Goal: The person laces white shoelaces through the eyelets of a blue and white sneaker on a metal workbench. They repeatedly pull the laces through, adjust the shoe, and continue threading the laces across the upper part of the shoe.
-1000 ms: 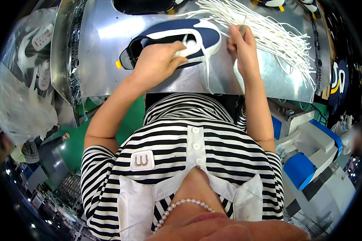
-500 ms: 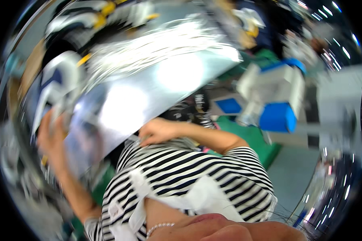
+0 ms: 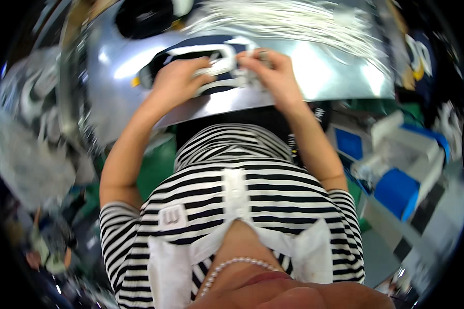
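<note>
A navy-and-white shoe upper (image 3: 219,41) lies sideways at the near part of the shiny metal table (image 3: 330,69). My left hand (image 3: 179,82) is closed on its near side, fingers curled in over the opening. At its right end my right hand (image 3: 276,77) is pinched together. Blur hides whether those fingers hold the upper's edge or a lace. Something grey, ring-like, shows on a finger of that hand. A long bundle of white shoelaces (image 3: 294,23) is spread on the table just beyond my right hand.
Another dark shoe piece (image 3: 144,18) sits at the far left. Clear plastic bags (image 3: 31,149) are heaped left of the table. To the right stands a white-and-blue machine or stand (image 3: 397,193). Navy pieces with yellow (image 3: 417,59) are beyond the table's right end.
My left hand has brought a shoe upper from the left to the table in front of me. My right hand has risen from my waist to the upper. The view has turned.
</note>
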`<move>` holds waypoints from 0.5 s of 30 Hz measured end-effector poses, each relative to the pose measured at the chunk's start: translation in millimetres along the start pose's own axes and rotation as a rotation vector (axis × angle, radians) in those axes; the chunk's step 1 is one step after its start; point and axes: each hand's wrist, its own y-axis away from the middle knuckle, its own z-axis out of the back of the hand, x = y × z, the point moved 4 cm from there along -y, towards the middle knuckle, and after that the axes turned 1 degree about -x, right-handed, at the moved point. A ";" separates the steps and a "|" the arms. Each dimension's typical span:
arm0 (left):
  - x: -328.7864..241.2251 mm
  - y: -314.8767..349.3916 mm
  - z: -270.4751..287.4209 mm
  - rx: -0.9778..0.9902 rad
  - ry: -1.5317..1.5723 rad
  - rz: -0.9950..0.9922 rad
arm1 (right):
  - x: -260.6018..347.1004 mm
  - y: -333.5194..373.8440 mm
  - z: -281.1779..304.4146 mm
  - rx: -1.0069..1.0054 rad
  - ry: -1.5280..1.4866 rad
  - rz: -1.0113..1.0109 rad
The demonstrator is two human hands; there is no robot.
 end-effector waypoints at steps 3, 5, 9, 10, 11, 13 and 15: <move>-2.7 -5.5 0.8 0.016 0.015 0.013 | -4.1 -19.5 -11.5 -0.028 0.154 0.040; -7.3 -0.3 1.3 0.000 0.028 -0.026 | -4.5 -22.0 -13.9 -0.051 0.222 0.059; -24.1 0.2 8.1 -0.144 -0.030 -0.069 | 0.2 -35.1 -11.9 -0.078 0.292 0.215; -33.0 -2.3 10.5 -0.140 -0.076 -0.073 | 2.7 -38.1 -9.3 -0.079 0.331 0.266; -39.3 -5.6 10.1 -0.136 -0.121 -0.079 | 3.2 -41.6 -7.0 -0.082 0.370 0.316; -40.2 -18.2 3.9 -0.082 -0.161 -0.050 | 0.3 -51.6 -4.5 -0.087 0.402 0.392; -34.4 -32.3 -2.6 0.042 -0.195 0.029 | 0.3 -57.9 -4.3 -0.093 0.413 0.381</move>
